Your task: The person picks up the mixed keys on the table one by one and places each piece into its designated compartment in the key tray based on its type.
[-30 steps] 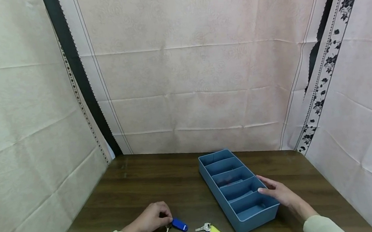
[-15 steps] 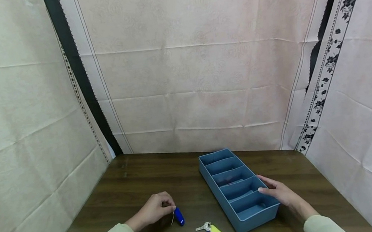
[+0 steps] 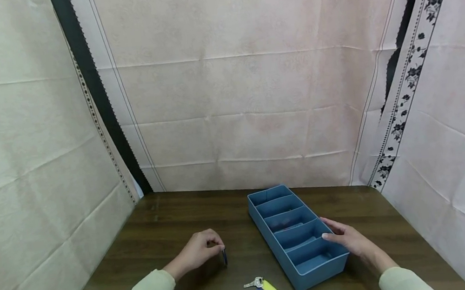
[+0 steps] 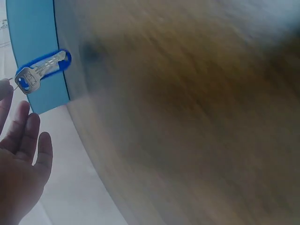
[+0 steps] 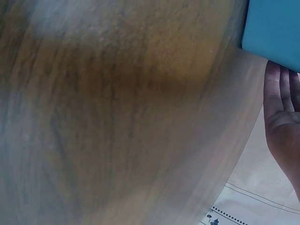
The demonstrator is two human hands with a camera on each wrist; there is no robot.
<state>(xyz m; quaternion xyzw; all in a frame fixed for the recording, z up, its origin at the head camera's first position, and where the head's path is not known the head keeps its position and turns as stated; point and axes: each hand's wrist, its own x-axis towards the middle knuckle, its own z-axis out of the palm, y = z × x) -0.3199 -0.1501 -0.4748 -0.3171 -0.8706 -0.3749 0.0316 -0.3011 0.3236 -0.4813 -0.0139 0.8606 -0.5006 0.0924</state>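
Tagged key, head: left hand pinches it, tray at three o'clock.
Blue tag, left wrist: hangs toward two o'clock — a loosened pinch could drop it.
Tray, right wrist: right hand holds it — uneven pressure might skew it.

No readable text or numbers.
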